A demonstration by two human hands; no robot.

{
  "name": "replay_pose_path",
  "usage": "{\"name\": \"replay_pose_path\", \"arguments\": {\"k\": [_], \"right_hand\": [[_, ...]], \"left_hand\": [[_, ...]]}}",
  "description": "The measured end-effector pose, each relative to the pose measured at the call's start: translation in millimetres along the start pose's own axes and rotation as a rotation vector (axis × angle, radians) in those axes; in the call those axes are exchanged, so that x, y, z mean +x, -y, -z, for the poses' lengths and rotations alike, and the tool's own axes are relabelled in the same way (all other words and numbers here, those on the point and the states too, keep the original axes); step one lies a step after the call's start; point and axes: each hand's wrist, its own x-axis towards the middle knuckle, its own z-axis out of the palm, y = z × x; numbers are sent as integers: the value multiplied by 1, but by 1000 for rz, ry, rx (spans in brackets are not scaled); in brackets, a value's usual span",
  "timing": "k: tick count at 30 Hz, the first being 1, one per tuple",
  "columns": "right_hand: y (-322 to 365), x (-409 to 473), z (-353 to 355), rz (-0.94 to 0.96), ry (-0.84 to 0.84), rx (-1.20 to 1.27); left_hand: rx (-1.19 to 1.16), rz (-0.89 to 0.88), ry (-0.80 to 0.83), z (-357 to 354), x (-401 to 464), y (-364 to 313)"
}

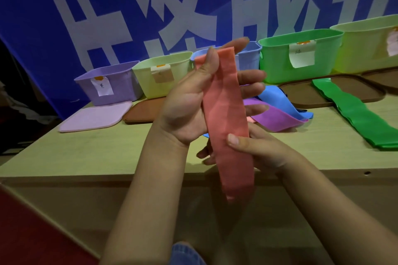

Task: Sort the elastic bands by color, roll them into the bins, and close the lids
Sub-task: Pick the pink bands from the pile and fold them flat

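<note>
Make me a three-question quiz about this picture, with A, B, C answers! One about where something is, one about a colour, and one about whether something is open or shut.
1. Where does the lilac lid lie?
A. on the purple bin
B. flat on the table in front of the purple bin
C. inside the green bin

2. What colour is the band held by both hands?
A. red
B. green
C. blue

3. What state is the green bin in?
A. lid closed
B. tipped over
C. open, no lid on it

Answers:
1 B: the lid rests on the table before the purple bin.
2 A: the left hand and right hand grip a red band.
3 C: its rim is uncovered.
</note>
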Motion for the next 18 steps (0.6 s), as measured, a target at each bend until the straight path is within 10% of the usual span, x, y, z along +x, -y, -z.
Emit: {"name": "replay_pose_path", "arguments": {"k": [18], "right_hand": [[-61, -23, -28, -153, -207, 14]], "left_hand": [[246, -139, -389, 28, -2, -13]]}}
